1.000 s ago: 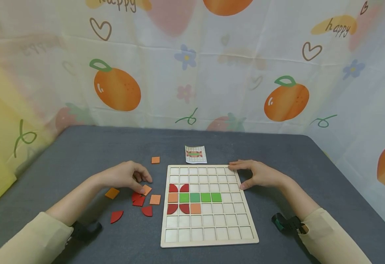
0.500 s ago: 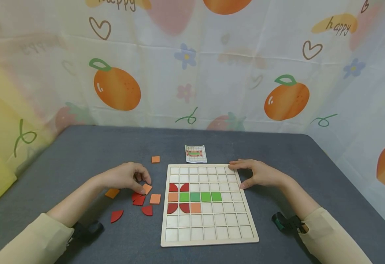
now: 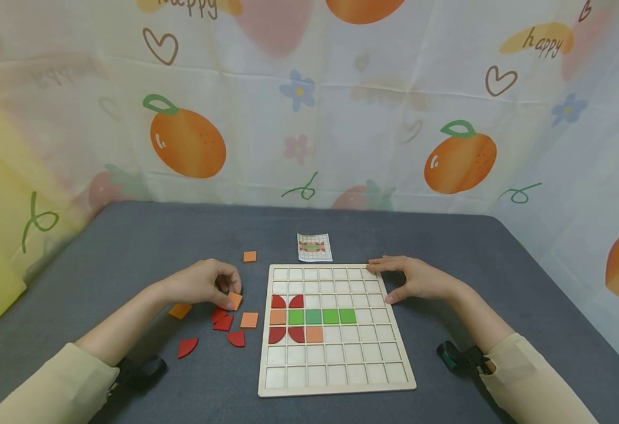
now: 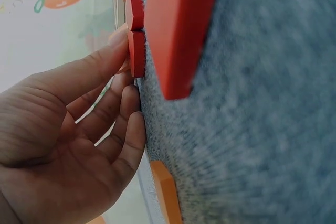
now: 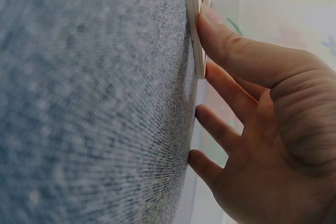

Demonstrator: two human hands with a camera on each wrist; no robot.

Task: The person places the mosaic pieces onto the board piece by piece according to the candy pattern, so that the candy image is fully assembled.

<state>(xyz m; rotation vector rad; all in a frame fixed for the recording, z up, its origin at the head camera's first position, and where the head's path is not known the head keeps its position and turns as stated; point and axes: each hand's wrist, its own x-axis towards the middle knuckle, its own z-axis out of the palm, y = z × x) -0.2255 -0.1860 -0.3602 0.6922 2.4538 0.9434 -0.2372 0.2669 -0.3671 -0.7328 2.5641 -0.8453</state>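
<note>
My left hand (image 3: 203, 284) pinches an orange square tile (image 3: 235, 301) between thumb and fingers, low over a small pile of red pieces (image 3: 223, 322). In the left wrist view, red pieces (image 4: 137, 53) lie by the thumb and hide the held tile. A pale wooden grid board (image 3: 338, 390) lies to the right. It holds red quarter-circles (image 3: 297, 301), a row of green squares (image 3: 331, 317) and orange squares (image 3: 314, 334). My right hand (image 3: 415, 278) rests at the board's upper right corner, thumb on its side edge and fingers extended.
Loose orange squares (image 3: 249, 320) and red quarter-circles (image 3: 187, 347) lie left of the board, with one orange square (image 3: 250, 256) farther back. Behind the board is a small pattern card (image 3: 314, 247). A printed curtain (image 3: 357, 118) hangs beyond the dark table (image 3: 192, 229).
The left fingers have closed further around the orange tile, which has shifted slightly left and tilted up. The right hand and the board have stayed in place.
</note>
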